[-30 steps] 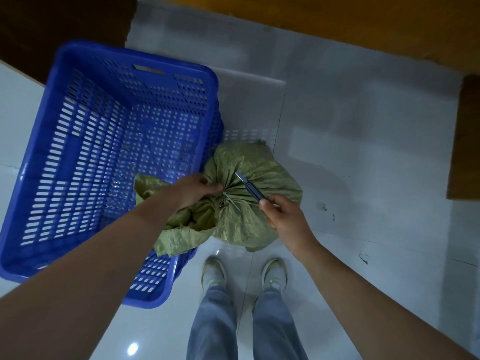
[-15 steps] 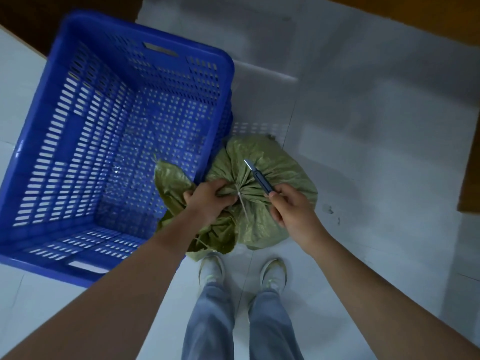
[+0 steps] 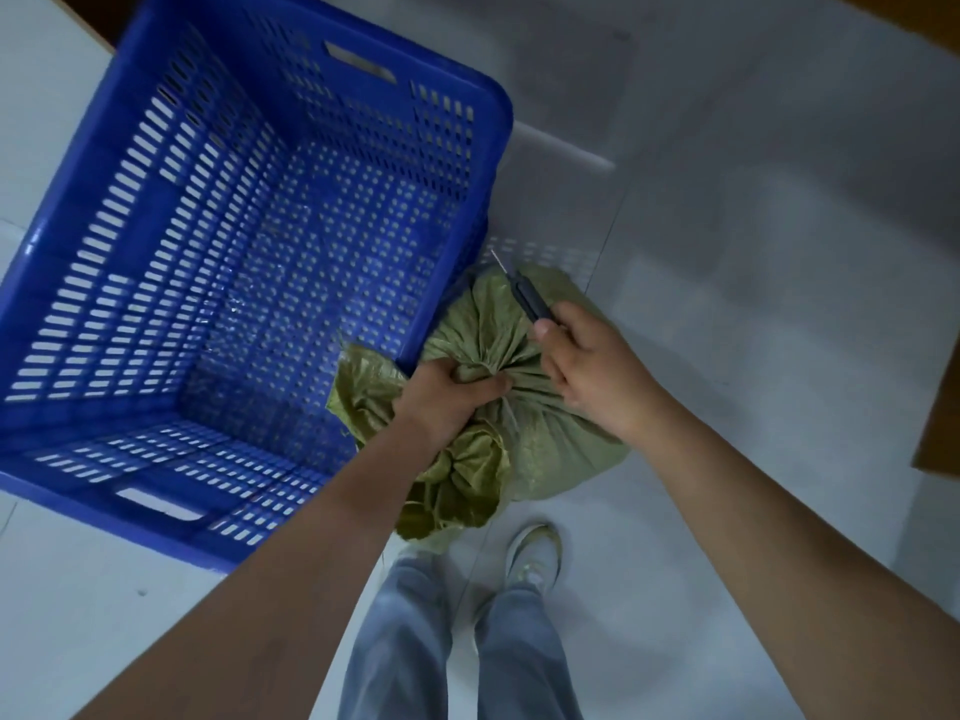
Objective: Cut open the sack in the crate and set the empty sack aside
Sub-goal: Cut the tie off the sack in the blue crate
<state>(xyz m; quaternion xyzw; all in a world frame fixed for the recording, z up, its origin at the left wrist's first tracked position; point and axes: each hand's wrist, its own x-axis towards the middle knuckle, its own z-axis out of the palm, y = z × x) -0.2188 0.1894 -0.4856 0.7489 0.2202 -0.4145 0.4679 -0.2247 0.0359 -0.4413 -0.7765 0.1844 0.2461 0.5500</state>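
A green woven sack (image 3: 545, 449), tied at its neck, sits on the floor against the near right corner of a blue perforated crate (image 3: 218, 272). My left hand (image 3: 447, 394) grips the bunched neck of the sack. My right hand (image 3: 592, 371) holds a dark utility knife (image 3: 527, 296) over the sack, its thin blade pointing away from me toward the crate's corner. The loose top of the sack (image 3: 363, 392) flops over the crate's rim and down below my left hand. Nothing shows inside the crate.
The pale tiled floor (image 3: 753, 252) stretches to the right. My legs and shoes (image 3: 535, 558) stand just below the sack. Brown wooden furniture (image 3: 940, 423) borders the right edge and the top corners.
The view has shifted and the crate appears closer. My right hand has moved nearer the sack's neck, and the knife blade now points farther away, up over the sack's top.
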